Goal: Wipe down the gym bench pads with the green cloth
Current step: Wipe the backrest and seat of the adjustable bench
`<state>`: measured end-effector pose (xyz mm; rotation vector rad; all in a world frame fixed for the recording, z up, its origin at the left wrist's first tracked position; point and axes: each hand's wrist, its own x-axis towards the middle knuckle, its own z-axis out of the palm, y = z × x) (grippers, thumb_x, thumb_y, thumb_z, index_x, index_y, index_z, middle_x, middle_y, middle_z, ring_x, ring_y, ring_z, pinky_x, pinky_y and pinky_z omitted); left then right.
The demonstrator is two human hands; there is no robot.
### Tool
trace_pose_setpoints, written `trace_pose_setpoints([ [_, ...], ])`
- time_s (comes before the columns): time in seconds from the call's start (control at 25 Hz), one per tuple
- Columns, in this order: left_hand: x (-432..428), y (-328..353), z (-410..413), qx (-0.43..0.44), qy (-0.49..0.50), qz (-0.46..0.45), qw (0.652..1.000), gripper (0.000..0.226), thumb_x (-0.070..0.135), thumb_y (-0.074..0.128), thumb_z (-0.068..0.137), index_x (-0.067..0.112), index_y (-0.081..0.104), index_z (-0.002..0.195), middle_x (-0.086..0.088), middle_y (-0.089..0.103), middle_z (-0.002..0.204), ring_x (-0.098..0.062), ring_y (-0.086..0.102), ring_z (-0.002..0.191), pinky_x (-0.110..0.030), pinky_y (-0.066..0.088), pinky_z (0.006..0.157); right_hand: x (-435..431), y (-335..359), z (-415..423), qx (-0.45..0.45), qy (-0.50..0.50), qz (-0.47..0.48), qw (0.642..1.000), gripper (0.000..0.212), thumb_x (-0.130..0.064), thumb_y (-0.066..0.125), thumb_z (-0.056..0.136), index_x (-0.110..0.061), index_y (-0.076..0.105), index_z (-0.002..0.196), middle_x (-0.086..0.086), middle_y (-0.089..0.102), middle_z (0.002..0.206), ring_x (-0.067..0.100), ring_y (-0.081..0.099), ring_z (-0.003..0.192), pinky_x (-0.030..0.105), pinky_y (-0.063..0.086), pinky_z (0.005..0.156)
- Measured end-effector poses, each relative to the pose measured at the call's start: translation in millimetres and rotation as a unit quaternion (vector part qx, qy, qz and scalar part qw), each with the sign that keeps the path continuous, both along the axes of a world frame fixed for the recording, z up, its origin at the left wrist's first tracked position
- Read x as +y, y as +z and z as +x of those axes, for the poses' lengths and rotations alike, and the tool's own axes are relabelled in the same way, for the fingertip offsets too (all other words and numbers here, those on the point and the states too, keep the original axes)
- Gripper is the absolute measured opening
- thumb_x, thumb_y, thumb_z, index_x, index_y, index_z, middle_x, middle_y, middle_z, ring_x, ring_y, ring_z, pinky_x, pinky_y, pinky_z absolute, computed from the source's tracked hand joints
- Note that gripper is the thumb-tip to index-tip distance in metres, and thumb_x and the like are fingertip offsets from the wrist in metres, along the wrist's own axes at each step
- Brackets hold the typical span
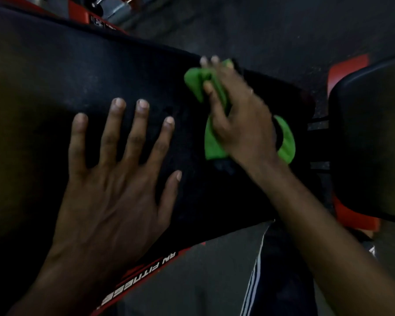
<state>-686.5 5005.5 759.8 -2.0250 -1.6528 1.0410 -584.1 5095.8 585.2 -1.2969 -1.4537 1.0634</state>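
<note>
Cloth (212, 144) sits bunched on the long pad (78, 65), near the end by the small pad (369, 133), your right hand (235, 115) curled round it; brace with the left hand (114, 179), flat with fingers spread wide, press evenly and overlap strokes out to the edges.

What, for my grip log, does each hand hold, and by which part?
The right hand grips the green cloth around its bunched middle; the left hand holds nothing, flat on the bench pad.

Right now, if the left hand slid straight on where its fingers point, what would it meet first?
Only bare pad, then its far edge; the cloth seems to lie right of that line.
</note>
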Motion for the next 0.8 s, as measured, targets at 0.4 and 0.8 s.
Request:
trace_pose_setpoints([
  [0.4,0,0,0,0.016,-0.007,0.002,1.000,0.071,0.054,0.026,0.099,0.020,0.020,0.160,-0.017,0.012,0.167,-0.036,0.003,0.154,-0.061,0.001,0.121,-102,24,1,0.007,-0.023,-0.001,1.000,0.038,-0.032,0.047,0.106,-0.024,0.056,0.141,-0.007,0.052,0.147,0.008,0.044,0.140,0.030,0.046,0.106],
  [0.8,-1,0,-2,0.004,-0.019,0.016,1.000,0.070,0.052,0.023,0.101,0.017,0.015,0.160,-0.019,0.007,0.167,-0.038,0.001,0.154,-0.062,0.002,0.121,-37,-14,12,-0.053,-0.077,-0.162,0.982,0.060,-0.061,0.033,0.100,-0.026,0.046,0.147,0.000,0.056,0.145,0.023,0.054,0.131,0.035,0.045,0.105],
])
